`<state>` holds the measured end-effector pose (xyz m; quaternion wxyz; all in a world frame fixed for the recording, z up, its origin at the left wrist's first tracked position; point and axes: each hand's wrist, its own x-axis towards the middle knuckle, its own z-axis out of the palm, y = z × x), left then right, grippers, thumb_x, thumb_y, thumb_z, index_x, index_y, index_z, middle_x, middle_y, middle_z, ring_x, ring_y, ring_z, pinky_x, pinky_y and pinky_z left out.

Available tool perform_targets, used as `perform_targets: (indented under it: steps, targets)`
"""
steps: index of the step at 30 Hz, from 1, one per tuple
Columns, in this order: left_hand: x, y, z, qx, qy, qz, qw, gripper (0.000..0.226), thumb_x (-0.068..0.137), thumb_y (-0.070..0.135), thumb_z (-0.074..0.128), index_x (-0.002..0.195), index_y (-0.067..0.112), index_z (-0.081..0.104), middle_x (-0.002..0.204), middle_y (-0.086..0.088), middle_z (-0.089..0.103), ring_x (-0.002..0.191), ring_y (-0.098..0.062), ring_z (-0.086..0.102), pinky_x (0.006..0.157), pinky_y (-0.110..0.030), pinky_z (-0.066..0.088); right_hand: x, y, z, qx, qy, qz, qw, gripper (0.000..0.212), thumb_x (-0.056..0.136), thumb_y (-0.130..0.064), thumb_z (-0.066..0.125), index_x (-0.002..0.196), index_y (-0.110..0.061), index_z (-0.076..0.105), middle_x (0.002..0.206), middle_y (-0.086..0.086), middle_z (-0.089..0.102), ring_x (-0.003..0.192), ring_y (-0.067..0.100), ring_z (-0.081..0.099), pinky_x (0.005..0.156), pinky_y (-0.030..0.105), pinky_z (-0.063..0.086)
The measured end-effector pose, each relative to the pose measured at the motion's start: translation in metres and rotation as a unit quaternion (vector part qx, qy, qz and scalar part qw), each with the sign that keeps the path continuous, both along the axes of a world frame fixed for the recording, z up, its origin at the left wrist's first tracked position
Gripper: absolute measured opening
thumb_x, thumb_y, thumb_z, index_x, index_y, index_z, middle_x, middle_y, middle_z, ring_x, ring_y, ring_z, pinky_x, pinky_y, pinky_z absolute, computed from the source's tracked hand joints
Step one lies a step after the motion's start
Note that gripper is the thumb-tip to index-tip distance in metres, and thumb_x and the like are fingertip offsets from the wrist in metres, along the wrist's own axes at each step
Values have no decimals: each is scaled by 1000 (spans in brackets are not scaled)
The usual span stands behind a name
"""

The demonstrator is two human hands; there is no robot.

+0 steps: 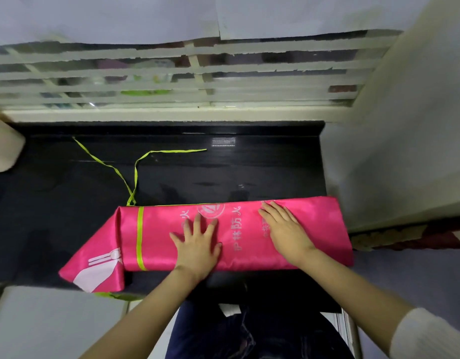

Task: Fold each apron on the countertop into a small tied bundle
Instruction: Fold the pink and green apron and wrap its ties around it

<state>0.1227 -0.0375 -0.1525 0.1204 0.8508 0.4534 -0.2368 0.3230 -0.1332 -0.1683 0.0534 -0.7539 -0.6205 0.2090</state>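
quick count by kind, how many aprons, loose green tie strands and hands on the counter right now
pink apron: 1
green tie strands lying on the countertop: 2
hands pressed flat on the apron, left hand and right hand: 2
total: 5

The left hand [197, 251] and right hand [286, 234] hide some apron [156, 237] lettering [238, 229]; shapes [146, 92] behind the window [249, 53] are blurred.

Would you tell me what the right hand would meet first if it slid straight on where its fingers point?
Past the apron edge, the right hand crosses bare countertop, probably reaching the raised back lip first.
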Motion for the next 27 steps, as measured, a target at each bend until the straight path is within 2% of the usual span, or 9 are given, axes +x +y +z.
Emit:
perform_targets:
  steps: [1, 3, 7, 11, 12, 17, 20, 24, 27]
  targets:
    - [-6, 3, -2, -11, -10, 8, 1000, 64, 94, 48, 42, 149, 34, 14, 158, -8, 2, 143, -37, 4, 107, -64, 18, -5, 4, 2, 3, 3, -7, 1000, 72, 87, 7, 41, 151, -14, 15, 159, 2, 10, 147, 18, 3, 110, 24, -14]
    - [-9, 6, 1, -15, -19, -11, 1000, 64, 94, 50, 39, 149, 36, 9, 158, -6, 0, 143, -36, 4, 108, -58, 23, -18, 14, 8, 15, 21, 10, 1000, 77, 81, 14, 39, 150, -11, 17, 158, 5, 12, 147, 19, 5, 108, 21, -17]
    - [-11, 18, 6, -31, -56, -35, 997, 64, 91, 43, 47, 147, 30, 20, 157, -4, 9, 142, -31, 10, 107, -51, 25, -59, 47, 18, 29, 51, 107, 993, 81, 77, 19, 36, 150, -10, 15, 158, 5, 8, 147, 19, 5, 108, 23, -18]
    - [-33, 43, 8, -90, -207, 12, 974, 54, 86, 19, 56, 137, 15, 40, 146, -6, 30, 135, -25, 29, 109, -41, 31, -99, 81, 13, -19, 36, 105, 994, 73, 89, 9, 33, 151, -13, 2, 160, 1, 0, 147, 14, -2, 114, 23, -10]
    - [-43, 52, 10, -78, -227, 18, 971, 52, 84, 14, 57, 134, 13, 43, 142, -7, 34, 131, -27, 34, 107, -41, 33, -106, 87, 10, -29, 20, 92, 995, 68, 94, 3, 33, 151, -14, 0, 160, 1, 0, 147, 15, -2, 116, 27, -7]
    - [-105, 110, 15, 128, -181, 49, 974, 54, 76, 13, 65, 128, 13, 50, 137, -13, 43, 123, -34, 40, 96, -48, 33, -126, 103, 10, -80, -51, 29, 995, 54, 103, -19, 30, 151, -13, 6, 158, 0, 10, 145, 18, 8, 118, 38, 11]
    - [-121, 143, 12, 89, -151, 112, 978, 49, 85, 18, 57, 132, 15, 44, 130, -9, 43, 121, -30, 40, 96, -45, 32, -132, 113, 12, -85, -87, 5, 993, 51, 102, -24, 33, 149, -13, 16, 154, 2, 21, 138, 21, 23, 111, 39, 27]
    - [-125, 175, 3, -24, -249, 144, 957, 19, 87, 6, 54, 105, 8, 59, 110, -12, 60, 104, -32, 57, 88, -37, 44, -143, 125, 13, -87, -113, -19, 990, 43, 101, -26, 35, 141, -12, 30, 144, 3, 33, 127, 24, 35, 100, 37, 36]
    - [-123, 187, -2, -49, -287, 170, 942, 13, 86, -2, 54, 93, 4, 62, 102, -13, 66, 98, -30, 61, 84, -27, 42, -149, 130, 12, -93, -125, -46, 987, 42, 101, -28, 36, 138, -9, 34, 138, 6, 38, 124, 25, 38, 95, 37, 39]
